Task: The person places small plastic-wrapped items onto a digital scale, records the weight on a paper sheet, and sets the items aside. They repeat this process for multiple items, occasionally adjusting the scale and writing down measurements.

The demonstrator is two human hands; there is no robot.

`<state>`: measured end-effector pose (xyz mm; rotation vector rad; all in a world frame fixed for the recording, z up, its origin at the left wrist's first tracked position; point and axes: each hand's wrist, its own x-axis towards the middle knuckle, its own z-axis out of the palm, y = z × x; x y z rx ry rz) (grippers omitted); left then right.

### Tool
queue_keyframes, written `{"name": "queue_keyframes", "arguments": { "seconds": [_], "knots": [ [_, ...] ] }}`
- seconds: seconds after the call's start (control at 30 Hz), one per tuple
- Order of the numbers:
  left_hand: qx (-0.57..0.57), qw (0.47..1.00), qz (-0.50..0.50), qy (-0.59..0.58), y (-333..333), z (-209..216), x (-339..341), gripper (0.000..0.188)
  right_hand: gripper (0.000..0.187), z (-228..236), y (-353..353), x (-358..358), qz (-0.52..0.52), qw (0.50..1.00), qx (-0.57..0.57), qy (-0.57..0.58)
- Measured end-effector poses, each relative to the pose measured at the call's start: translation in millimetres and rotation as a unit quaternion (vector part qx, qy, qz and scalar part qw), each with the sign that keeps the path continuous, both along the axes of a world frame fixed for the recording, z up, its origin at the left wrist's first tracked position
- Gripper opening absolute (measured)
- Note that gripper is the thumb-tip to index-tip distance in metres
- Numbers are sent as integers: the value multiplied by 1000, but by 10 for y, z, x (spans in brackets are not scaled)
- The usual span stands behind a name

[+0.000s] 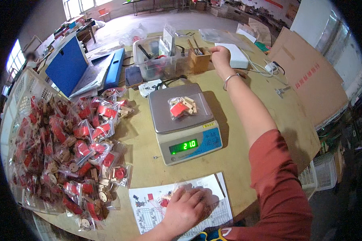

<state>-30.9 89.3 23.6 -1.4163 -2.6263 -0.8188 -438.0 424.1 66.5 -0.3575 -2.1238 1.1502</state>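
Note:
My left hand (185, 207) lies over printed sheets (149, 219) near the front of the table, fingers curled on a clear plastic bag (165, 199) of red and wooden pieces. My right arm stretches far forward, and my right hand (222, 60) is closed at the right rim of a wooden pen holder (199, 62); what its fingers grip is hidden. Between the hands stands a digital scale (181, 94) with a lit green display. On its metal plate rests another small bag (184, 107) of red and pale wooden pieces.
At the left, a white crate (18, 108) is heaped with similar bags (80, 148). Behind the scale are a clear plastic bin (138, 60), a blue file box (114, 68) and a phone (132, 76). A white box (235, 56), a cable and cardboard (309, 76) stand right.

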Motion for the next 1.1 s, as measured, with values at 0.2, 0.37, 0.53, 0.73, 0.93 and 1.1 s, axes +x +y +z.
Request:
{"name": "queue_keyframes", "arguments": {
  "seconds": [0.2, 0.37, 0.53, 0.73, 0.93, 1.1],
  "knots": [
    [2, 1000, 14, -9, 12, 32, -2, 37, 31, -92, -71, -449, 34, 997, 65, -5],
    [-20, 1000, 11, -3, -5, -5, -32, 34, 23, -67, -242, -480, 6, 996, 51, 69],
    [58, 997, 41, 1, 34, 16, 3, 31, 23, 82, -525, -296, 39, 974, 91, 204],
    [48, 998, 33, -9, 4, 70, 4, 33, 21, 189, -827, -119, 158, 936, 180, 259],
    [72, 997, 35, -10, 6, 30, 15, 32, 21, 143, -487, -21, 113, 963, 121, 215],
    [101, 994, 40, 12, 87, -18, 33, 28, 19, -253, 498, 500, 39, 971, 185, 146]
  ]
}}
